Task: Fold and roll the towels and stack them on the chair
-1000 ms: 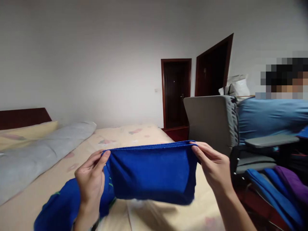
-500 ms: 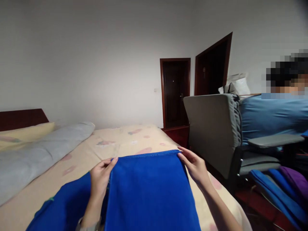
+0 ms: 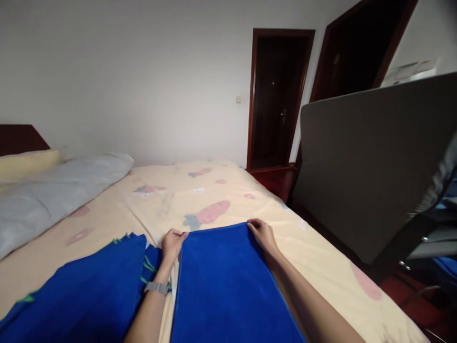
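A blue cloth (image 3: 228, 281) with a stitched edge stretches flat between my hands over the bed. My left hand (image 3: 173, 245) pinches its far left corner between thumb and fingers; a grey metal-looking band circles that wrist. At the far right corner, my right hand (image 3: 262, 234) pinches the same edge. The cloth's near end runs out of the bottom of the view. Left of it, a second piece of blue fabric (image 3: 89, 290) with green marks along its edges lies on the bed, partly behind my left forearm.
The bed (image 3: 167, 200) has a cream sheet with carrot prints. A grey pillow-like roll (image 3: 71, 186) and a yellow pillow (image 3: 28, 164) lie at left. Close on the right stands a grey chair back (image 3: 364, 166). Dark doors (image 3: 274, 95) are beyond.
Both hands have carried the cloth's far edge forward and down toward the bed, still pinching its corners. My view has tipped down and come closer; the seated person on the right is mostly hidden.
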Tool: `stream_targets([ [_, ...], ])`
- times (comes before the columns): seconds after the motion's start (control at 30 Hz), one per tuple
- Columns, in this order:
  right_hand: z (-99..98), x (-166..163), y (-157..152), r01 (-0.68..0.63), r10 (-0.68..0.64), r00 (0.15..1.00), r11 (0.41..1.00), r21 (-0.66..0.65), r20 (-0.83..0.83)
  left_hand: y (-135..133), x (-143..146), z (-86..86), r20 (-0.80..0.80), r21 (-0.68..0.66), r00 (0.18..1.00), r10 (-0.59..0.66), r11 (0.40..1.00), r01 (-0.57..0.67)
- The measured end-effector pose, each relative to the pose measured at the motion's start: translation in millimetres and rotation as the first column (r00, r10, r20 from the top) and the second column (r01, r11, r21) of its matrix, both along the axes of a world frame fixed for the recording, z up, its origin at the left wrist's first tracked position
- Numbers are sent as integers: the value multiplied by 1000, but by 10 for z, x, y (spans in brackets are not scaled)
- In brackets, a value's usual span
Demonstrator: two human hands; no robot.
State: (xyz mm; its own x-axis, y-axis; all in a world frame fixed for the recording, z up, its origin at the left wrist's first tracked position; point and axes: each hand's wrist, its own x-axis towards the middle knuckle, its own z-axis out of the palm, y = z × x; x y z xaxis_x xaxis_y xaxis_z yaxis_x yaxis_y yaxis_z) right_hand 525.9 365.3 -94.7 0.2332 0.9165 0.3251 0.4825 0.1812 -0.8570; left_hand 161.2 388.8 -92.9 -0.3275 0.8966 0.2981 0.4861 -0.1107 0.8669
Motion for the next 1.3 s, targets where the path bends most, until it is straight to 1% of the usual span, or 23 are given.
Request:
stream_targets([
  [0.13, -8, 13, 12, -1, 2, 998, 1000, -22, 59, 129, 20, -80, -71, 9, 997, 10, 1000, -9],
  [0.37, -52, 3, -18, -32, 36, 988, 999, -31, 152, 68, 66, -105, -213, 27, 977, -9, 1000, 15],
  [0.47, -84, 2, -10, -41, 45, 980, 999, -20, 196, 51, 86, -73, -266, 24, 964, -22, 999, 30],
  [0.57, -45, -19, -27, -25, 28, 970, 1000, -15, 242, -63, 133, 54, -331, 53, 943, -26, 998, 46],
  [0.63, 53, -41, -93, -12, 13, 961, 1000, -6, 277, -281, 180, 196, -382, 93, 923, -40, 992, 81],
  [0.67, 118, -56, -158, -11, 8, 955, 1000, 8, 297, -447, 210, 271, -409, 111, 911, -58, 987, 113],
  [0.7, 186, -77, -252, -20, 9, 948, 999, 30, 318, -648, 245, 342, -435, 124, 896, -87, 980, 156],
  [0.77, 294, -149, -547, -58, 26, 934, 995, 77, 356, -1135, 332, 440, -511, 116, 836, -202, 947, 300],
  [0.8, 320, -206, -749, -106, 61, 923, 990, 97, 381, -1398, 382, 460, -560, 90, 779, -282, 914, 396],
  [0.83, 325, -279, -981, -183, 121, 899, 977, 109, 421, -1656, 433, 462, -623, 46, 691, -366, 866, 499],
  [0.87, 308, -367, -1235, -274, 194, 861, 956, 108, 471, -1898, 483, 446, -671, -2, 611, -421, 825, 566],
  [0.9, 276, -465, -1498, -376, 275, 802, 922, 91, 531, -2111, 528, 415, -704, -44, 547, -453, 796, 603],
  [0.93, 233, -568, -1755, -458, 339, 735, 887, 61, 587, -2288, 563, 373, -726, -82, 501, -472, 782, 618],
  [0.97, 186, -667, -1993, -507, 380, 677, 862, 25, 631, -2428, 586, 320, -737, -112, 477, -479, 782, 613],
  [1.0, 140, -755, -2200, -527, 398, 635, 850, -7, 662, -2532, 595, 260, -744, -138, 462, -483, 787, 601],
  [1.03, 96, -822, -2367, -517, 396, 618, 856, -29, 679, -2604, 590, 194, -752, -166, 443, -488, 791, 589],
  [1.1, 22, -869, -2577, -466, 363, 613, 883, -49, 702, -2687, 543, 62, -769, -206, 416, -486, 804, 558],
  [1.2, -68, -693, -2657, -373, 289, 614, 926, -52, 734, -2767, 408, -86, -785, -225, 408, -465, 829, 512],
  [1.3, -151, -326, -2637, -288, 225, 613, 956, -51, 758, -2882, 241, -126, -778, -245, 406, -480, 827, 506],
])
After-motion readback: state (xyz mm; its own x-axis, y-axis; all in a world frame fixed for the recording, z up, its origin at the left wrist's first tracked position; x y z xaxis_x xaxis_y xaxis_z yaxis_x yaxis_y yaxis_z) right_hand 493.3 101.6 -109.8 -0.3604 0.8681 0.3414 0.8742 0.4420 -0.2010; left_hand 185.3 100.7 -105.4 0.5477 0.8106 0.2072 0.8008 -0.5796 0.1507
